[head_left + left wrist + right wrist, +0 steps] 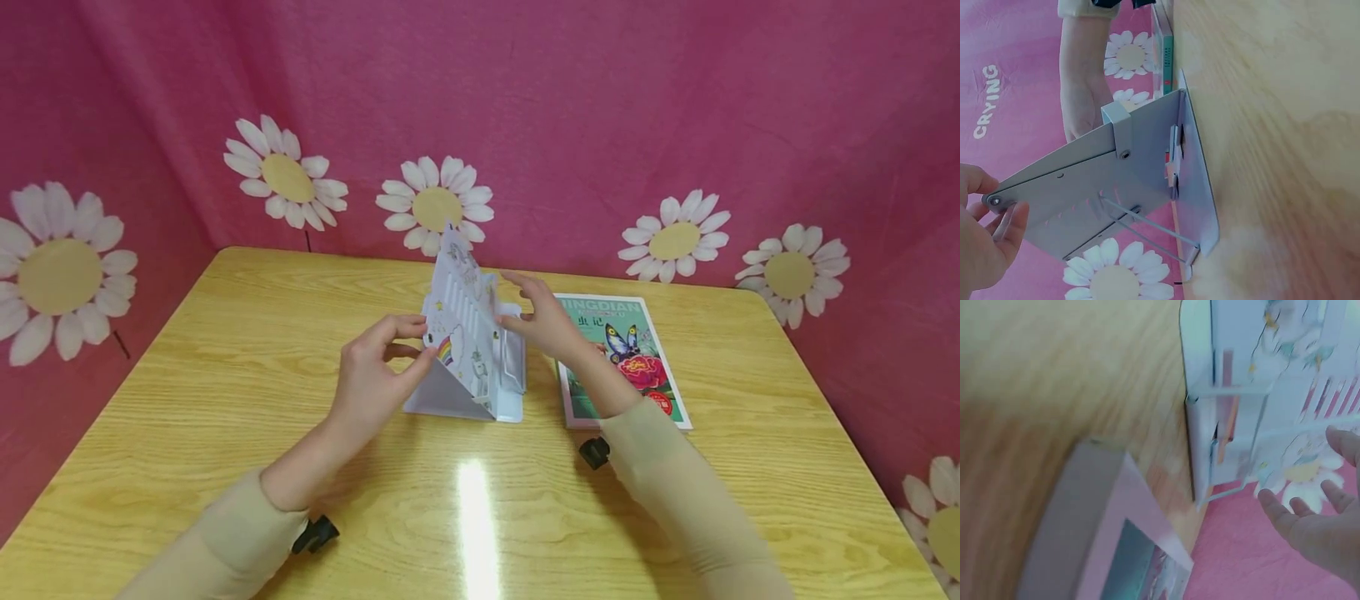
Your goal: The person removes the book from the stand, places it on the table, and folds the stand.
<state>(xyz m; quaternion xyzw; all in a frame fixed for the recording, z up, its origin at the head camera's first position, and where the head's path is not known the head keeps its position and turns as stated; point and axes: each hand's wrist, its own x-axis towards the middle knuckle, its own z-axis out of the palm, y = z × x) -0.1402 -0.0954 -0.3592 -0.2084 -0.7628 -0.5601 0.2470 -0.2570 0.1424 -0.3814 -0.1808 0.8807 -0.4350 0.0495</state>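
Note:
A white folding book stand (467, 312) with rainbow and unicorn prints stands on the table, its slotted panel tilted up from its base. My left hand (375, 375) pinches the panel's near left edge between thumb and fingers; in the left wrist view the fingers hold a corner by a rivet. From behind, a wire prop (1147, 223) runs between panel and base plate (1200, 187). My right hand (551, 325) is at the stand's right side, fingers spread and slightly bent. In the right wrist view those fingers (1277, 511) grip nothing; whether they touch the panel I cannot tell.
A green-covered book (626, 358) with a butterfly and a red flower lies to the right of the stand, under my right forearm. The wooden table (225, 375) meets a pink curtain (525, 100) with white daisies along its back edge.

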